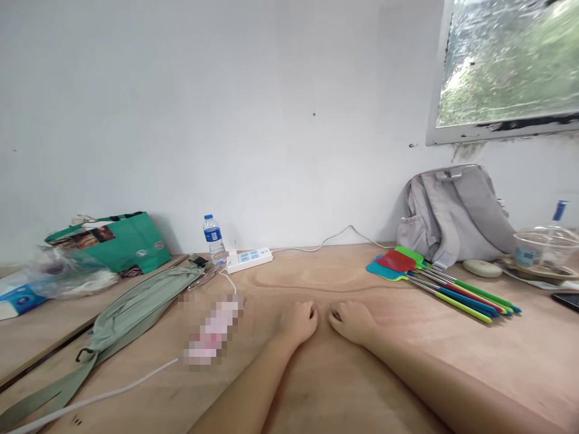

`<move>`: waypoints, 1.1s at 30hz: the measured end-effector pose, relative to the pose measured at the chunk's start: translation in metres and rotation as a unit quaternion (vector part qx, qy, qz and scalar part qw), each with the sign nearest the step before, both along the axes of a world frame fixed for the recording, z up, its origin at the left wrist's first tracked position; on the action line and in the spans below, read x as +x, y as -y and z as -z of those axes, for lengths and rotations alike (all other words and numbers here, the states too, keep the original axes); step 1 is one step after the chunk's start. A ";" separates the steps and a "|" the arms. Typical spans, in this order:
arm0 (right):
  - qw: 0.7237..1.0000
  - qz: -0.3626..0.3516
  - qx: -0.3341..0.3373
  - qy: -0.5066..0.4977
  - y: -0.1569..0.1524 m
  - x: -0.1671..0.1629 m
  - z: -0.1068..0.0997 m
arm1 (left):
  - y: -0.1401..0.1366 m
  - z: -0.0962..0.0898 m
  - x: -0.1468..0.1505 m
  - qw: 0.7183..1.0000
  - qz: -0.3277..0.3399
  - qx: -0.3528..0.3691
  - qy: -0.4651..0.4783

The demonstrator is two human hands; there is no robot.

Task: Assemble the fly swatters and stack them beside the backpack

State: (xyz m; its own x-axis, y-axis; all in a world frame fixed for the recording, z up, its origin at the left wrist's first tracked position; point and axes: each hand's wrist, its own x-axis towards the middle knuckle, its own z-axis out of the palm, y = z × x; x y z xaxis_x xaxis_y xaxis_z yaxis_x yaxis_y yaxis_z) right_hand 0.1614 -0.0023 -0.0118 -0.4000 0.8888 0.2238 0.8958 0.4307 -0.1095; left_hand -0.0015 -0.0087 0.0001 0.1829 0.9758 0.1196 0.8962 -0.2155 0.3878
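My left hand [302,321] rests on the wooden table [316,386], its fingers curled into a loose fist with nothing visible in it. Beside it, a small gap away, my right hand [351,321] lies curled the same way on the wood. Nearest to the left hand is a pixelated pinkish object [213,331] with a white cable. To the right of my right hand lie several fly swatters [397,261] in a fanned bundle, with blue, red and green heads and coloured handles.
Along the wall stand a water bottle [213,238], a white power strip [249,260] and a grey backpack [461,211]. A green fabric bag [149,298] and a teal shopping bag [131,244] lie left. At right are a plastic cup [545,247], a beige oval case [482,268] and a phone [567,299].
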 end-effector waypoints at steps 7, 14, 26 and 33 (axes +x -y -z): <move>0.999 -0.048 -0.004 -0.017 -0.001 0.018 -0.004 | -0.005 0.002 -0.017 0.997 0.035 0.000 -0.067; 0.992 -0.124 -0.024 0.014 -0.004 0.027 -0.005 | -0.003 0.005 -0.026 0.995 0.063 -0.010 -0.072; 0.989 -0.141 -0.039 0.014 -0.002 0.030 -0.008 | -0.001 0.003 -0.026 0.994 0.075 0.000 -0.084; 0.989 -0.137 -0.047 0.009 0.003 0.031 -0.016 | -0.002 0.003 -0.026 0.994 0.072 -0.008 -0.083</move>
